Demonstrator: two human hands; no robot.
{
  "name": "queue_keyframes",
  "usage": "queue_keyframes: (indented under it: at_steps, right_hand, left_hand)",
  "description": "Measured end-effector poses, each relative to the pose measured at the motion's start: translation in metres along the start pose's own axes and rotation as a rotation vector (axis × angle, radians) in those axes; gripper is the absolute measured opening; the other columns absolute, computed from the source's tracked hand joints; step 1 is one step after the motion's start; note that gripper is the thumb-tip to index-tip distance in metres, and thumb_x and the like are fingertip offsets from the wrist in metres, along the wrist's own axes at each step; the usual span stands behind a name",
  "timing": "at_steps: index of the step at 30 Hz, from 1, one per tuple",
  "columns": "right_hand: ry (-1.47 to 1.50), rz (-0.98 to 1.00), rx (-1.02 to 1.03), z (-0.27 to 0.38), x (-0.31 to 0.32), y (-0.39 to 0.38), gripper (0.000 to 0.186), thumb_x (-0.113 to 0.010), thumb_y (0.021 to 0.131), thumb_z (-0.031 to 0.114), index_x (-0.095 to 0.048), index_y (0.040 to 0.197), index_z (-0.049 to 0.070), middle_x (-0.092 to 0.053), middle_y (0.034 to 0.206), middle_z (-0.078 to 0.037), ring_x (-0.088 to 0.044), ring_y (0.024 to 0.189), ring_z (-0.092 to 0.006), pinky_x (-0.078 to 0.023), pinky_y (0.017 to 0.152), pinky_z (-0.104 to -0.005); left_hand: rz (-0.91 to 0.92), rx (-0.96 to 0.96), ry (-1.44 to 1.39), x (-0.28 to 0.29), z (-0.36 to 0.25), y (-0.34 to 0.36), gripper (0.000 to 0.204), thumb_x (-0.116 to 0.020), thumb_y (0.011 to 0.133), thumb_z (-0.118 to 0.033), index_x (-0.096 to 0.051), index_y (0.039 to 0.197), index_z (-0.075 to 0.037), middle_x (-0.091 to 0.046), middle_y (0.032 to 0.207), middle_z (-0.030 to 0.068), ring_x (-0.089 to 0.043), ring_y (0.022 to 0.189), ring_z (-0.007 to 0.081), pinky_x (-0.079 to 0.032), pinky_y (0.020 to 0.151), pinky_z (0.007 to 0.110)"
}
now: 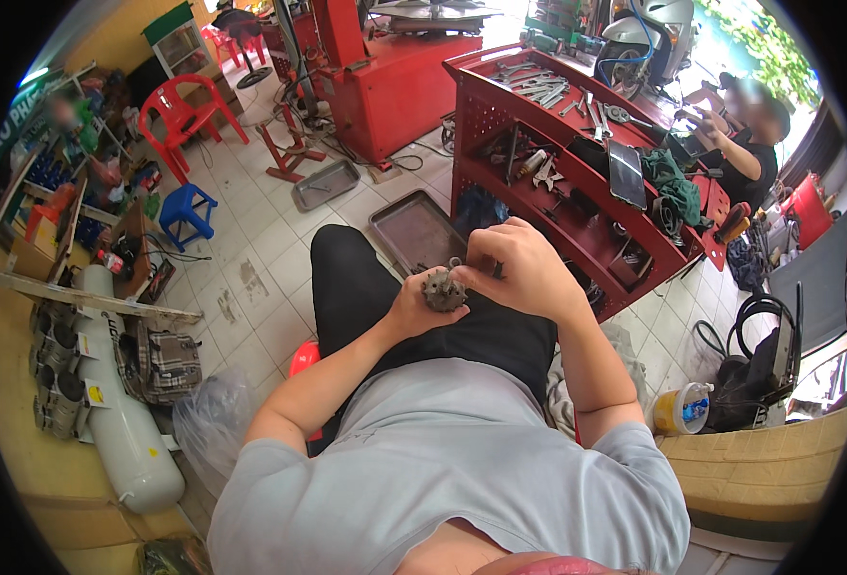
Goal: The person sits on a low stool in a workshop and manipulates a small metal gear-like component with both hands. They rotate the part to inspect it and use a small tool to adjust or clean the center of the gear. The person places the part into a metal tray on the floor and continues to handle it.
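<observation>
Above my lap, my left hand (410, 309) is wrapped round a round, dark grey metal part (443, 291) with holes and a notched edge. It looks like a machine component, but its exact kind is unclear. My right hand (527, 268) is at the part's right side, fingers curled and the thumb touching or very close to its top. Whatever the right fingers pinch is too small or hidden to name. Just beyond the hands, a shallow metal tray (414, 222) rests on the tiled floor.
A red tool cart (471, 158) with wrenches and a tablet (627, 174) stands ahead on the right; another person (754, 153) works behind it. A second tray (326, 185), a blue stool (188, 213) and a red chair (186, 113) are leftward. A white cylinder tank (126, 422) lies at left.
</observation>
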State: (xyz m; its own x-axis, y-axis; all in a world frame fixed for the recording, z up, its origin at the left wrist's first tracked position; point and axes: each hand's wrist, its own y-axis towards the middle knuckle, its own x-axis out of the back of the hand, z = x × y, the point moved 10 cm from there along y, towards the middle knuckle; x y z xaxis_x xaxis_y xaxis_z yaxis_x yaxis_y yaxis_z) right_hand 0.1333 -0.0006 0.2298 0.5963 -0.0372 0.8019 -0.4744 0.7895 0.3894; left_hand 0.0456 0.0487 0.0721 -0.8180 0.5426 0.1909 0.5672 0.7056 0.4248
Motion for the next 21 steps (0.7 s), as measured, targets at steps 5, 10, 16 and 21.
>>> queue_keyframes:
  at_steps: [5,10,16,21]
  right_hand:
    - [0.065,-0.098,0.056,0.013,0.008,0.002,0.022,-0.078,0.081,0.023,-0.064,0.084,0.007,-0.063,0.069,-0.004,-0.062,0.069,-0.0231,-0.046,0.072,-0.0345]
    - [-0.047,-0.016,0.041,0.002,-0.002,0.001,0.025,-0.079,0.08,0.027,-0.063,0.079,0.007,-0.061,0.067,-0.003,-0.061,0.064,-0.0223,-0.046,0.067,-0.0333]
    - [0.04,-0.083,0.04,0.004,0.013,0.002,0.025,-0.081,0.077,0.024,-0.064,0.081,0.007,-0.063,0.07,-0.004,-0.06,0.064,-0.0215,-0.046,0.064,-0.0335]
    - [-0.084,-0.615,0.038,0.047,0.15,-0.028,0.02,-0.072,0.077,0.01,-0.066,0.089,-0.004,-0.065,0.081,-0.009,-0.063,0.071,-0.0195,-0.051,0.068,-0.0314]
  left_hand:
    - [-0.023,-0.015,0.017,0.001,-0.005,0.001,0.032,-0.085,0.07,-0.01,-0.062,0.093,-0.006,-0.063,0.08,0.0004,-0.057,0.072,0.0086,-0.05,0.069,0.028]
    - [0.009,-0.016,0.003,-0.002,-0.002,0.0,0.033,-0.085,0.07,-0.01,-0.062,0.094,-0.006,-0.064,0.08,0.0005,-0.058,0.072,0.0089,-0.05,0.068,0.028]
    - [0.001,-0.003,0.032,0.0,-0.008,0.002,0.034,-0.085,0.07,-0.011,-0.062,0.094,-0.005,-0.065,0.08,0.0012,-0.06,0.073,0.0097,-0.05,0.069,0.028]
    - [0.0,0.071,0.062,0.004,0.01,-0.003,0.035,-0.085,0.07,-0.01,-0.064,0.098,-0.004,-0.067,0.09,0.0016,-0.064,0.082,0.0107,-0.053,0.076,0.027]
